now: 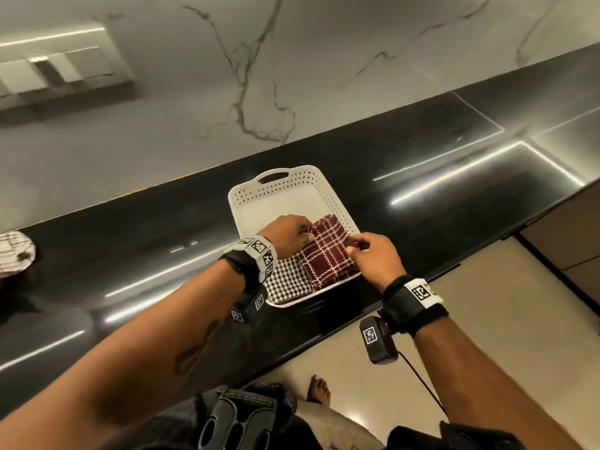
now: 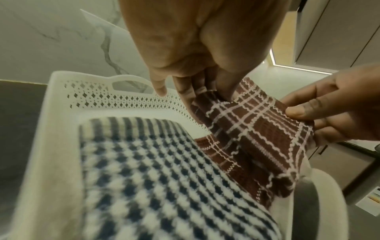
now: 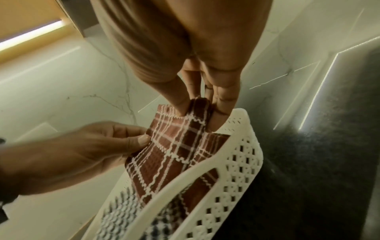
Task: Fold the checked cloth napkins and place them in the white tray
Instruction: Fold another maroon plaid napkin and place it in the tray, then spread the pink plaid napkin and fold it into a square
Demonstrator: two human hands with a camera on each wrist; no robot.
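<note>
A white perforated tray [image 1: 279,186] sits on the black counter. Inside it lies a folded black-and-white checked napkin [image 1: 287,282] [image 2: 164,178] at the near end. A folded maroon napkin with white lines [image 1: 326,251] [image 2: 257,133] [image 3: 174,154] hangs partly over it, tilted, its lower part down in the tray. My left hand [image 1: 287,233] [image 2: 205,91] pinches the napkin's left upper corner. The opposite corner is pinched by my right hand [image 1: 373,254] [image 3: 199,107] above the tray's right wall [image 3: 236,162].
The black counter [image 1: 438,164] runs along a marble wall [image 1: 227,76]. Another light striped cloth [image 1: 14,251] lies at the counter's far left. The counter's front edge drops to a beige floor [image 1: 487,303], where a bare foot [image 1: 319,389] shows.
</note>
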